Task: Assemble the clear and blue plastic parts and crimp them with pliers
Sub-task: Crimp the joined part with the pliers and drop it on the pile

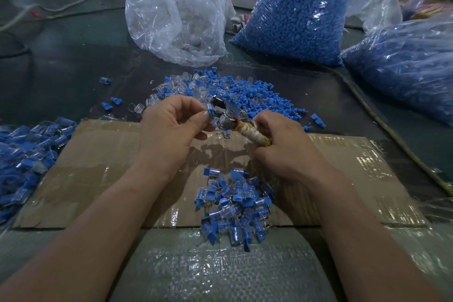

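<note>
My left hand (171,127) pinches a small clear-and-blue plastic part (209,111) between thumb and fingertips, right at the metal jaws of the pliers (226,113). My right hand (282,147) grips the pliers by their cloth-wrapped handle (252,133). Behind the hands lies a loose pile of blue and clear parts (235,93). A heap of joined clear-and-blue pieces (237,206) sits on the cardboard sheet (98,167) between my forearms.
Another heap of joined pieces (27,157) lies at the left edge. At the back stand a nearly empty clear bag (176,12) and two bags of blue parts (299,12) (407,61). A cord (382,120) runs along the right.
</note>
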Tool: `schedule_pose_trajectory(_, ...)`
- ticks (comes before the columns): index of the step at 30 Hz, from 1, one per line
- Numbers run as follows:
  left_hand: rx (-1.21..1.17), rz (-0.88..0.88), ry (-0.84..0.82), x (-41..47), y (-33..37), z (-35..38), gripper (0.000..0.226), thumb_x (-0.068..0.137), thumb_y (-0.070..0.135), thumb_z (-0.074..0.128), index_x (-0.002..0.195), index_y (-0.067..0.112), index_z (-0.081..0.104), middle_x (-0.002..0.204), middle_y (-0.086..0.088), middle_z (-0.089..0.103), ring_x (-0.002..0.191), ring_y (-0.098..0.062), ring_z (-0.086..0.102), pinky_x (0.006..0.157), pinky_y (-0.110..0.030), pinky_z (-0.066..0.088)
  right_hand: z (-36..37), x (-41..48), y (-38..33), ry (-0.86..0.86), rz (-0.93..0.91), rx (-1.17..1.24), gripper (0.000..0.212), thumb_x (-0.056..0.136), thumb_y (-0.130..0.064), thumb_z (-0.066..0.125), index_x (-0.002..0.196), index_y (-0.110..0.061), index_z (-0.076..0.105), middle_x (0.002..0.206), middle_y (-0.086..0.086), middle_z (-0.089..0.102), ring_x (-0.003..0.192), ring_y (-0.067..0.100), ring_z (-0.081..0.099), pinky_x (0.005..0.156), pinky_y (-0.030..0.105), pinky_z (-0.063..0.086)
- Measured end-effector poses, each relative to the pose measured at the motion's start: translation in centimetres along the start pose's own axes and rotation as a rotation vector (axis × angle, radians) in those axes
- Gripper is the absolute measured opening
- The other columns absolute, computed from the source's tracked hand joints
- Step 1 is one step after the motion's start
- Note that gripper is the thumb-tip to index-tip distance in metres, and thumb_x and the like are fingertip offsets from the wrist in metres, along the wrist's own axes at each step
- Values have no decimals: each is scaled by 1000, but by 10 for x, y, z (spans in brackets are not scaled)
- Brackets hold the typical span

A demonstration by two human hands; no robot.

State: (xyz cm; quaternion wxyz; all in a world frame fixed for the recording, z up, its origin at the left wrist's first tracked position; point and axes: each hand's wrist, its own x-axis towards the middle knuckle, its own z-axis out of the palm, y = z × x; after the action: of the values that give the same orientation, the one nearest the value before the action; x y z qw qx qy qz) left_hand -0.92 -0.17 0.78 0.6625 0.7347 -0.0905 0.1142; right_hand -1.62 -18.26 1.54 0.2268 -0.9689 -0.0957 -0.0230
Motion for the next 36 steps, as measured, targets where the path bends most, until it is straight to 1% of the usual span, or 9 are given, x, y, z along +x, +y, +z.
schedule_pose_trajectory(3, -5, -3, 1, 0, 0, 0, 18, 81, -3, 62, 75, 15, 60, 70, -3, 66, 56, -3, 64, 53, -10, 49, 0, -1, -3, 7, -3, -30, 36, 76, -15, 62, 69, -32, 31, 75, -15, 39, 69, 1, 36, 57, 19, 26)
schedule_pose_trajectory(8, -27, 14, 15, 0, 1, 1, 19, 81, -4, 62, 75, 14, 60, 67, 1, 64, 56, -2, 63, 54, -10, 48, 0, -2, -8, 12, -4, -24, 36, 77, -13, 62, 68, -32, 32, 74, -16, 40, 68, 0, 36, 58, 18, 26)
schedule_pose_trajectory(12, -146, -42, 30, -1, 1, 3, 16, 81, -4, 61, 77, 12, 60, 61, 4, 66, 57, -4, 64, 56, -12, 49, 0, -2, -11, 34, -20, -9, 24, 77, -13, 61, 80, -27, 42, 74, -16, 40, 69, -1, 37, 58, 16, 25)
schedule_pose_trajectory(16, -206, -55, 47, -3, 2, 5, 13, 80, -2, 61, 76, 11, 60, 66, 0, 66, 60, -8, 65, 58, -15, 51, 0, -3, -13, 40, -13, 24, 22, 77, -13, 62, 84, -25, 45, 76, -15, 42, 70, 0, 39, 57, 16, 25)
schedule_pose_trajectory(19, -206, -54, 56, -3, 2, 7, 14, 80, -1, 62, 76, 12, 59, 72, -5, 65, 63, -9, 65, 59, -15, 51, -1, -4, -15, 46, 6, 72, 22, 76, -10, 62, 81, -25, 47, 74, -14, 45, 70, 2, 42, 56, 18, 27)
schedule_pose_trajectory(22, -200, -50, 77, -4, 2, 7, 16, 80, -1, 61, 76, 14, 59, 73, -5, 66, 66, -12, 66, 59, -16, 52, -1, -4, -18, 50, 21, 99, 30, 76, -8, 61, 70, -30, 41, 72, -15, 45, 68, 0, 42, 54, 18, 28)
schedule_pose_trajectory(29, -180, -27, 91, -6, 3, 7, 19, 81, -2, 60, 74, 15, 58, 68, 1, 64, 61, -7, 64, 57, -15, 51, 1, -4, -20, 66, 38, 108, 32, 76, -8, 61, 64, -29, 40, 68, -13, 47, 66, 2, 45, 54, 20, 31)
schedule_pose_trajectory(33, -196, -33, 87, -6, 4, 6, 18, 81, -3, 60, 74, 13, 58, 67, 2, 64, 59, -6, 63, 56, -14, 51, 3, -4, -19, 82, 23, 75, 29, 76, -10, 61, 66, -29, 41, 69, -13, 49, 68, 3, 46, 55, 21, 35)
schedule_pose_trajectory(36, -185, -48, 80, -5, 3, 6, 17, 81, -3, 60, 75, 12, 59, 68, -2, 64, 60, -8, 64, 56, -15, 51, 5, -3, -16, 67, 10, 49, 23, 77, -12, 60, 76, -29, 45, 75, -13, 47, 71, 3, 43, 60, 18, 34)
